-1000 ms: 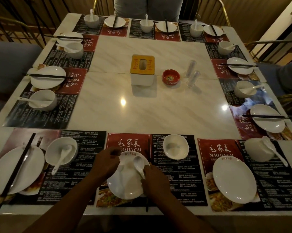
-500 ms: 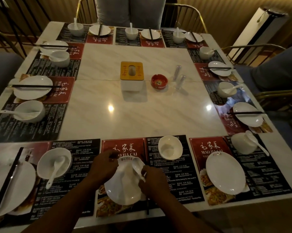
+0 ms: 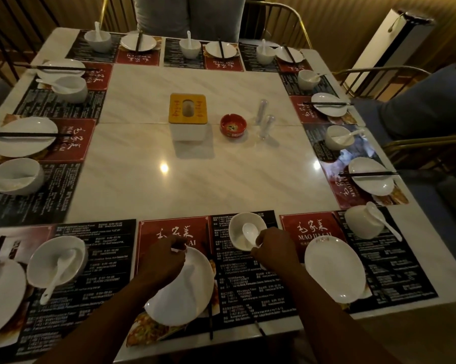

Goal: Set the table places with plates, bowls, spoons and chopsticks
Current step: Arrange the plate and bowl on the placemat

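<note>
At the near middle place, my left hand [image 3: 163,261] grips the far rim of a white plate [image 3: 184,292] that is tilted up off the placemat [image 3: 177,231]. My right hand [image 3: 275,249] holds a white spoon [image 3: 250,232] by its handle, with the spoon's scoop inside a small white bowl [image 3: 241,227] just beyond the hand. A pair of dark chopsticks [image 3: 210,298] lies on the mat between plate and bowl. The place to the right has a bare plate [image 3: 334,267] and an overturned bowl with a spoon on it [image 3: 363,222].
Set places with plates, bowls, spoons and chopsticks ring the marble table [image 3: 195,179]. A tissue box [image 3: 187,116], red ashtray [image 3: 233,125] and two clear shakers [image 3: 266,122] stand in the middle. Chairs [image 3: 405,106] surround the table.
My right hand has carried the spoon from over the plate rightwards into the small bowl. My left hand still holds the plate's rim, and the plate is tilted higher.
</note>
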A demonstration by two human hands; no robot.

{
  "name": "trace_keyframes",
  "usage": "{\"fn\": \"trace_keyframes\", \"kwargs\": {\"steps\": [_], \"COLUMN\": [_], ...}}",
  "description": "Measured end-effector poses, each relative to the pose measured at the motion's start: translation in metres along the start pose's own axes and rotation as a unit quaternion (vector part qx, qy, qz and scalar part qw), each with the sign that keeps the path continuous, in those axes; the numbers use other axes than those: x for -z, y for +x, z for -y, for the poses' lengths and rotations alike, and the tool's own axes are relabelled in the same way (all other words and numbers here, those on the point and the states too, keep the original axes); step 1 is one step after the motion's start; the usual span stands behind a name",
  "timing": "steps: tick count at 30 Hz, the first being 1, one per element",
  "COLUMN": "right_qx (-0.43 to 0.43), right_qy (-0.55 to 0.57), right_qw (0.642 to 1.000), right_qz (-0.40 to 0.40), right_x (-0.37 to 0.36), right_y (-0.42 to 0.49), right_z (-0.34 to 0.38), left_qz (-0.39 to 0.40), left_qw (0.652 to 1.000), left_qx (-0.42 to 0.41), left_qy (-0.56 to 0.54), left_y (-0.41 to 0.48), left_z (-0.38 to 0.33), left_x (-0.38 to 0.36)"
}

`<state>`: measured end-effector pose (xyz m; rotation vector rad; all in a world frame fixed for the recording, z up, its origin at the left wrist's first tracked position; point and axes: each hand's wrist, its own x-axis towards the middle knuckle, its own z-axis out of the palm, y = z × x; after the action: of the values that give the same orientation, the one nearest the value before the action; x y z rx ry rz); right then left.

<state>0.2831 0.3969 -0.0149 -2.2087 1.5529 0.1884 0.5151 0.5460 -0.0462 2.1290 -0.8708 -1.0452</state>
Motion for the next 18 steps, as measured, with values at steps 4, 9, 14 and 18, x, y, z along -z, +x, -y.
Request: {"fn": "trace_keyframes", "kwargs": {"steps": [4, 9, 14, 18], "right_qx": [0.014, 0.021, 0.031, 0.039], "right_qy": [-0.028, -0.043, -0.044, -0.041], "right_qw": [0.999, 0.998, 0.998, 0.998], "right_qz": [0.022, 0.033, 0.041, 0.039], "right_x": [-0.011, -0.015, -0.023, -0.028], "right_y": [0.016, 0.026, 0.031, 0.033], "right_z": [0.000, 0.002, 0.002, 0.000], "left_qz": [-0.010, -0.023, -0.044, -0.050], "left_qw": [1.000, 0.999, 0.998, 0.997], "left_qx": [0.010, 0.033, 0.038, 0.044], "left_qy": [-0.002, -0.023, -0.032, -0.040], "left_y": [0.001, 0.000, -0.003, -0.005], "left_z": [0.000, 0.002, 0.002, 0.001], "left_x": [-0.004, -0.008, -0.015, -0.019]}}
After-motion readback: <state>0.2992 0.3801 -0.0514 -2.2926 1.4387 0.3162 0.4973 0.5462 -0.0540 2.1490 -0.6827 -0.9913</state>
